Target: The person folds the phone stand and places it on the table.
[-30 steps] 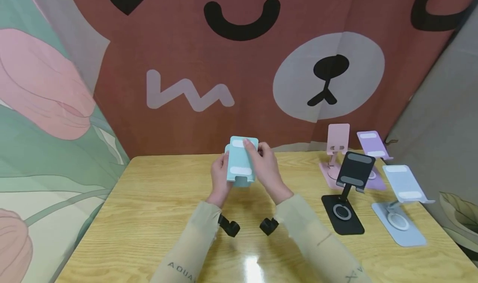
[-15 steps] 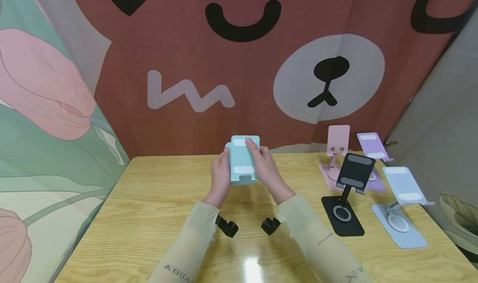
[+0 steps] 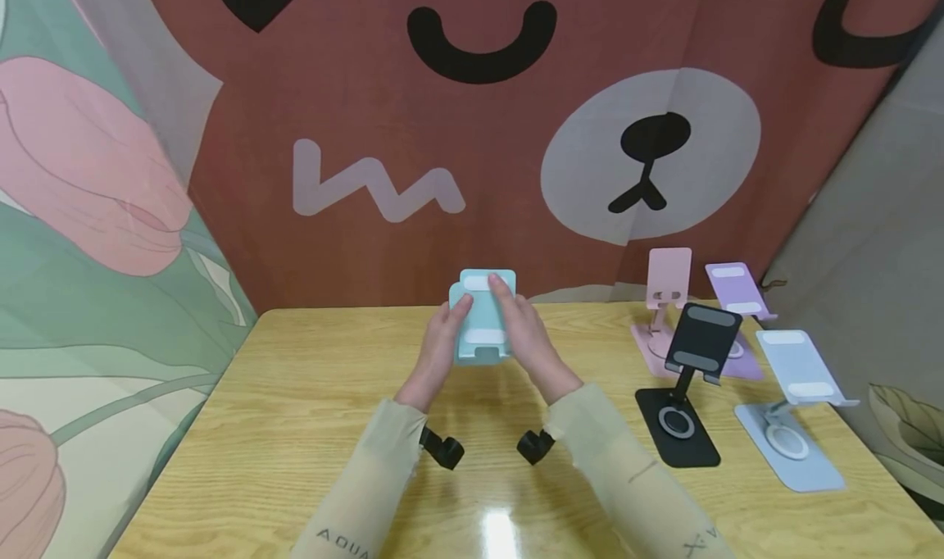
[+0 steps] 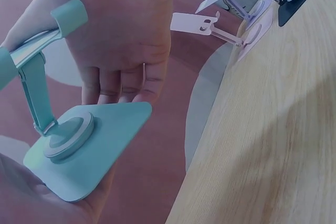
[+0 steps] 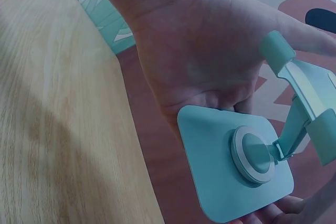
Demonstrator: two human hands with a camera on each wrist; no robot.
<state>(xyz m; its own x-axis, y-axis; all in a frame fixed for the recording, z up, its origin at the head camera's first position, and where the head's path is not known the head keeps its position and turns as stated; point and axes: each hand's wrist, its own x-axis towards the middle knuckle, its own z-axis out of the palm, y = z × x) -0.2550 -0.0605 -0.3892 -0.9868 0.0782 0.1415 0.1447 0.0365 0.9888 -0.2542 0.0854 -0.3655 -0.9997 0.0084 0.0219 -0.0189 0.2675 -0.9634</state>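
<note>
A mint-green folding phone stand [image 3: 485, 317] is held above the table, its top plate facing up. My left hand [image 3: 437, 350] grips its left side, with the thumb at the left edge of the plate. On the other side my right hand [image 3: 534, 347] grips it, its thumb lying over the plate's upper part. From below, the left wrist view shows the stand's base [image 4: 115, 124] with its round hinge disc and the raised arm. Fingers of the right hand [image 4: 126, 40] reach behind that base. In the right wrist view, fingers of the left hand [image 5: 199, 51] disappear behind the base [image 5: 210, 156].
On the right of the wooden table [image 3: 310, 428] stand more phone stands: pink [image 3: 669, 276], purple [image 3: 736, 288], black [image 3: 703, 338] and light blue [image 3: 800, 366]. Behind the table hangs a brown bear-print cloth [image 3: 354, 256].
My left hand has shifted its hold, its thumb now showing over the stand's left side and its wrist slightly further left. The stand has moved a little to the right.
</note>
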